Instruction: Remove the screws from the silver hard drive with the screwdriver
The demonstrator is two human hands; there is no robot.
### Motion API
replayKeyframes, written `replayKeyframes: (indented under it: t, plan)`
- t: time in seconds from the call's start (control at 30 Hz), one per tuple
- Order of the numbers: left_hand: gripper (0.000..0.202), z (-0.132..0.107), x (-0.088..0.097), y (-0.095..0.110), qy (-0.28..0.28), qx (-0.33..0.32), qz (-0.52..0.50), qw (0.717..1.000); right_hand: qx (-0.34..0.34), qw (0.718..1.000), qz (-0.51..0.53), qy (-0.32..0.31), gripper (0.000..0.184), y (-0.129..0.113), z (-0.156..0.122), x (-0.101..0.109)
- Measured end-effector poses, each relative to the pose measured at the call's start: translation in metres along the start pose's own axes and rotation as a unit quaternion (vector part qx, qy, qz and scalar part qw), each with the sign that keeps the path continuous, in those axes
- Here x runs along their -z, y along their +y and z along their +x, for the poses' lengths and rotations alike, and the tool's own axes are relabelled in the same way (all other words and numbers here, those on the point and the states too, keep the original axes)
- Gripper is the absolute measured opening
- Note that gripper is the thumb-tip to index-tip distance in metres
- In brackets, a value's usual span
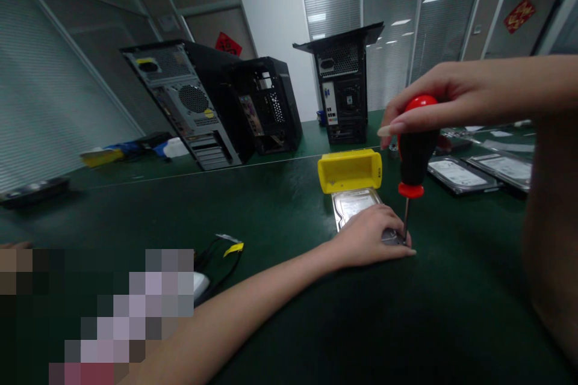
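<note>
My right hand (428, 99) is closed round the red and black handle of a screwdriver (414, 156). The shaft points straight down, and its tip meets the near right corner of a hard drive (354, 203) lying on the green table. Over the near part of that drive lies my left hand (372, 234), with fingers curled about its corner beside the screwdriver tip. The drive's silver, labelled far part shows beyond the hand. Whether a screw sits under the tip is too small to tell. Touching or just behind the drive's far end stands a yellow bin (350, 171).
More hard drives (463, 174) lie to the right, partly behind my right arm. Open computer cases (198, 102) and a black tower (345, 90) stand at the back. Cables with a yellow connector (233, 249) lie left of my forearm. A blurred patch covers the lower left.
</note>
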State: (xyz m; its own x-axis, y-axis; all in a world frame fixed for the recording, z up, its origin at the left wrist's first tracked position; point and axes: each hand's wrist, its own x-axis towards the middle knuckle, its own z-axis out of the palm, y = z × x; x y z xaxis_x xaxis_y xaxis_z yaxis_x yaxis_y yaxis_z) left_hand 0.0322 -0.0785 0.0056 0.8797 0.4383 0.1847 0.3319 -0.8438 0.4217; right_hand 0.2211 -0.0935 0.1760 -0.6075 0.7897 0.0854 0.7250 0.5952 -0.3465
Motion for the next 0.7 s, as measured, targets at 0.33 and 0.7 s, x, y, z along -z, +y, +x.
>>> replayKeyframes:
  t: [0.33, 0.7]
  plan:
    - [0.026, 0.000, 0.002, 0.001, -0.004, 0.006, -0.007, 1.000, 0.022, 1.000, 0.003, 0.007, 0.042, -0.005, -0.001, -0.002]
    - [0.026, -0.001, 0.001, 0.001, -0.001, 0.000, -0.008, 1.000, 0.036, 0.999, 0.012, 0.004, 0.041, -0.018, -0.005, -0.005]
